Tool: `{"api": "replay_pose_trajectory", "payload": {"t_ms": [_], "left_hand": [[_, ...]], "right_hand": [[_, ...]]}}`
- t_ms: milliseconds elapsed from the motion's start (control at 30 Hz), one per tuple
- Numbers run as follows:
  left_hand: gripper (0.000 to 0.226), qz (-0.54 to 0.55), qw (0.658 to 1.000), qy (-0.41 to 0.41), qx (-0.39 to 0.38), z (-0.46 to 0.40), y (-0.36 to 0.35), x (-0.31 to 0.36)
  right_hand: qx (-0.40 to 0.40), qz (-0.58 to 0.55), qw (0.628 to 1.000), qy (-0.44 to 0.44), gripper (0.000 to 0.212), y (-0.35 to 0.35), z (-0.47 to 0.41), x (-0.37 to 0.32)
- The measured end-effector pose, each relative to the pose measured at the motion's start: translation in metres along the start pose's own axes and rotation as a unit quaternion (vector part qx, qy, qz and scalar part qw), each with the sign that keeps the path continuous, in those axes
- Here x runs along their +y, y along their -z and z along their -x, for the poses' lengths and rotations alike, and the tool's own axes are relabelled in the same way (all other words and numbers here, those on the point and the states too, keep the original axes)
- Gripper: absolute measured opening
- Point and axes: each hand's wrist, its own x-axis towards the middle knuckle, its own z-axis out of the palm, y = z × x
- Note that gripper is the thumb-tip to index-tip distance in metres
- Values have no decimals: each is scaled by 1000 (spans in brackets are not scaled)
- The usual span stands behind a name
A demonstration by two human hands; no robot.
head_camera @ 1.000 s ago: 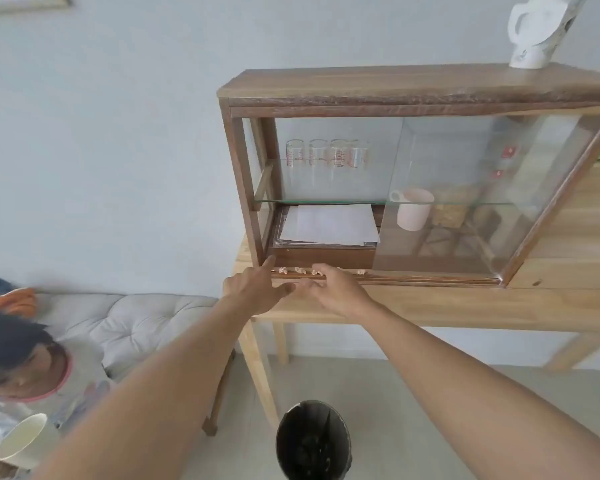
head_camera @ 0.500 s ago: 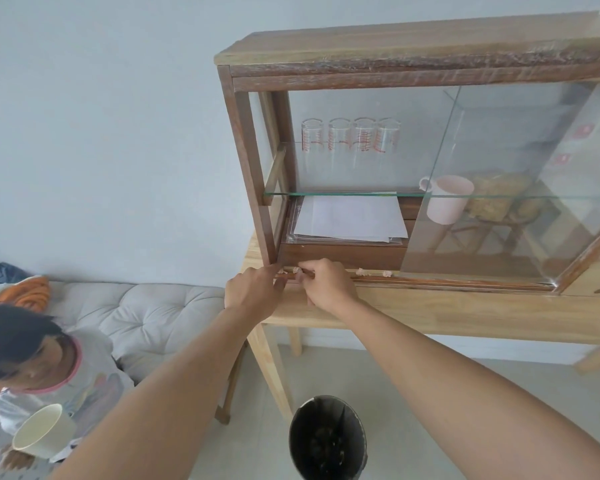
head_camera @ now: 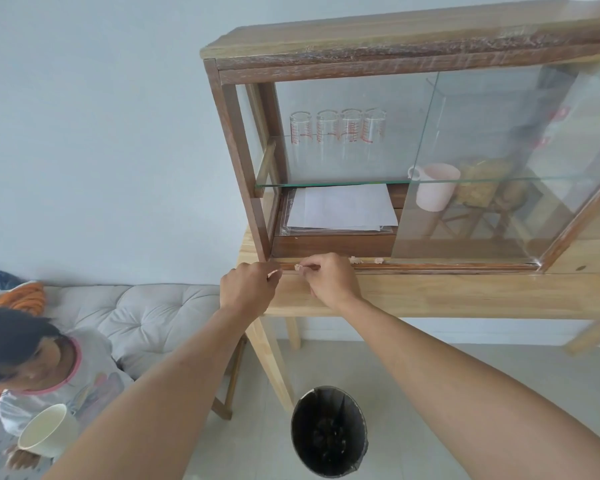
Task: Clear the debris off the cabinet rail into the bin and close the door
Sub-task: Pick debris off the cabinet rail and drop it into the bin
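Your left hand [head_camera: 248, 287] sits curled at the left end of the cabinet rail [head_camera: 413, 266], fingers drawn in around a pale scrap that peeks out by the thumb. Your right hand [head_camera: 329, 280] is just beside it, fingertips pinched on a small pale crumb at the rail's groove.

The cabinet [head_camera: 378, 57] stands on the wooden tabletop [head_camera: 447, 294], the biggest holder in view. Its sliding glass door [head_camera: 499, 161] is pushed to the right, leaving the left half open. On the glass shelf [head_camera: 326, 183] inside, four clear measuring glasses [head_camera: 338, 133] with red markings stand in a row; whether they hold anything you cannot tell. Under the shelf lies a stack of white papers [head_camera: 342, 207] in a clear sleeve. Behind the door, a pale pink mug [head_camera: 433, 187] stands next to some yellowish bundles, blurred by reflections.

On the floor below your arms sits the black bin [head_camera: 328, 433], open-topped, with dark bits at the bottom too dim to make out.

At the lower left, a seated person holds a cream cup [head_camera: 45, 431], tilted your way; its inside looks bare.

Smallest of all, the debris [head_camera: 355, 260]: a few pale crumbs lie on the rail just right of your right hand, near the door's left edge.
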Motion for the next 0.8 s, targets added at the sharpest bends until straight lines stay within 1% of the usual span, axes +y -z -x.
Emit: {"api": "replay_pose_trajectory", "payload": {"t_ms": [267,467,633,800], "left_hand": [[25,38,999,-5,-10,45,3,5],[26,70,997,-3,-43,87,-8,15],[25,67,994,-13,-91,122,-35,22],[28,70,989,-10,-129,142,-87,29]], "right_hand": [[-8,-21,1000,-11,19,21,54,19],[-8,-34,999,-29,20,25,100,54],[-15,-17,996,-81,17,15,132,100],[-37,6,992,-121,19,-3,153,156]]}}
